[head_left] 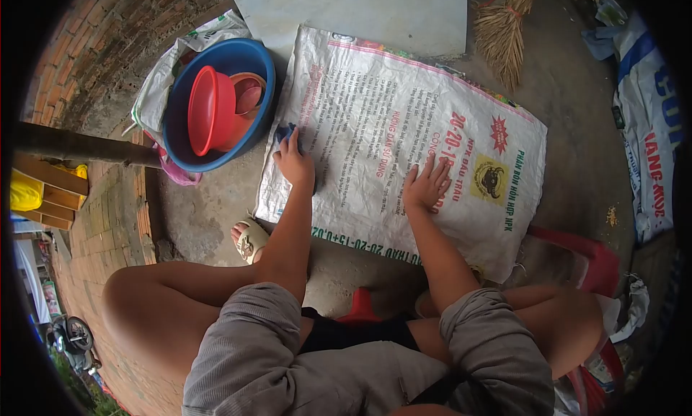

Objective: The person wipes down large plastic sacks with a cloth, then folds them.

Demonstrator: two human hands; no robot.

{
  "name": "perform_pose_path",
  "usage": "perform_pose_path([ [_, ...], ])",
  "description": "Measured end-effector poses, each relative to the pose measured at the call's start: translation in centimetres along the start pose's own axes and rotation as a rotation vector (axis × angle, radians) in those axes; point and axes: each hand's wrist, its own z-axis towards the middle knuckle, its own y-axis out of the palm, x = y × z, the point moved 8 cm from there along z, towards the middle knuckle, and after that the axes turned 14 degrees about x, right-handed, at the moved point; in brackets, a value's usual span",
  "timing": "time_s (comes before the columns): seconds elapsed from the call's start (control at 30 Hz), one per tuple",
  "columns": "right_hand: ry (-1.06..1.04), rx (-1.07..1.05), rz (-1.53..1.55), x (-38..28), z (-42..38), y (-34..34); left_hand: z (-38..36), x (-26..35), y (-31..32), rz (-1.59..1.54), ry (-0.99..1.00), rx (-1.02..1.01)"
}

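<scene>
A white printed sack (360, 106) lies flat on the ground in front of me. My left hand (294, 162) is near the sack's left edge, its fingers on a small dark blue cloth-like piece (285, 133). On the sack's printed middle rests my right hand (427, 188), palm down with the fingers spread and nothing held.
At the left, a blue basin (173, 120) holds a red basin (205, 109) and smaller bowls. Behind the sack lies a grey board (360, 12). A straw broom (501, 37) is at the back right, and a red plastic stool (595, 261) at the right.
</scene>
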Motion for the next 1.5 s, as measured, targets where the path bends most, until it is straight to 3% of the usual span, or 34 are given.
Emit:
perform_pose_path([
  [0.07,0.011,-0.012,0.023,0.0,-0.1,-0.1,-3.3,7.7,-0.6,-0.185,0.128,-0.17],
  [0.13,0.02,-0.011,0.026,0.0,-0.3,0.2,-9.3,13.9,1.0,-0.357,0.449,-0.479],
  [0.17,0.018,-0.008,0.025,0.3,-0.3,0.6,-12.7,16.5,1.1,-0.298,0.683,-0.572],
  [0.2,0.013,-0.024,0.04,1.0,-0.6,2.0,-15.5,18.3,0.3,-0.29,0.861,-0.643],
  [0.23,0.011,-0.021,0.034,1.1,-0.3,1.6,-16.8,19.0,-0.3,-0.277,0.942,-0.537],
  [0.37,0.013,-0.099,0.023,1.2,0.0,1.2,-15.1,13.9,0.2,-0.214,0.797,-0.598],
  [0.43,0.009,-0.149,0.073,1.3,0.0,1.2,-11.8,9.0,0.8,-0.035,0.719,-0.591],
  [0.57,0.055,-0.252,0.11,1.3,0.4,0.8,-4.7,-2.8,0.2,0.144,0.06,-0.442],
  [0.63,0.103,-0.215,0.128,0.5,1.4,0.3,-2.4,-6.3,1.5,0.012,-0.247,-0.419],
  [0.67,0.187,-0.285,0.113,0.1,2.1,0.0,-2.1,-5.5,2.4,0.006,-0.244,-0.42],
  [0.7,0.275,-0.356,0.097,-0.2,2.8,-0.3,-1.8,-5.4,2.9,-0.241,-0.438,-0.307],
  [0.73,0.322,-0.362,0.261,-0.6,3.5,0.8,-1.8,-5.1,3.6,-0.487,-0.629,-0.19],
  [0.77,0.418,-0.363,0.562,-1.6,4.0,1.3,-2.3,-2.7,4.8,-0.72,-0.688,-0.195],
  [0.8,0.509,-0.357,0.864,-3.0,4.2,1.5,-2.9,1.9,4.2,-0.943,-0.847,-0.341],
  [0.87,0.716,-0.577,1.187,-7.2,4.7,-0.7,-4.0,9.8,4.3,-1.196,-0.747,-0.613],
  [0.9,0.823,-0.74,1.448,-9.0,5.0,-1.2,-5.3,15.4,1.4,-1.168,-0.825,-0.901],
  [0.93,0.777,-0.716,1.47,-9.6,6.4,-3.2,-6.9,18.5,2.0,-1.201,-0.713,-1.113],
  [0.97,0.733,-0.69,1.491,-9.8,7.6,-4.4,-7.0,21.8,1.0,-1.201,-0.297,-1.136],
  [1.1,0.82,-0.604,1.42,-5.3,12.5,-4.9,-6.1,24.8,0.6,-1.342,-0.495,-1.139],
  [1.13,0.859,-0.526,1.418,-4.3,13.5,-5.7,-5.3,24.6,0.4,-1.231,-0.45,-1.082],
  [1.17,0.894,-0.449,1.414,-2.9,14.2,-5.6,-4.6,24.2,1.2,-1.048,-0.192,-1.004],
  [1.2,0.721,-0.183,1.337,-0.6,16.1,-3.5,-4.2,23.3,2.7,-0.9,-0.055,-0.921],
  [1.23,0.723,-0.179,1.327,-0.3,16.2,-3.8,-4.3,22.3,4.6,-0.75,0.078,-0.833],
  [1.3,0.451,0.23,0.698,0.7,17.0,-8.3,-6.0,20.6,7.5,-0.612,0.071,-0.864],
  [1.37,0.257,0.169,0.727,-1.4,15.7,-5.4,-9.1,17.9,9.2,-0.027,0.25,-0.941],
  [1.4,0.188,0.006,0.765,-2.6,14.0,-1.9,-10.8,16.3,10.4,0.04,0.333,-0.945],
  [1.43,0.15,-0.294,0.64,-4.0,11.5,1.5,-12.1,15.3,10.4,0.029,0.418,-0.845],
  [1.47,-0.065,-0.377,0.592,-5.1,8.3,5.5,-13.1,14.2,11.0,0.13,0.519,-0.767],
  [1.5,-0.272,-0.319,0.276,-6.4,5.4,3.1,-13.6,13.8,11.4,0.227,0.616,-0.683],
])
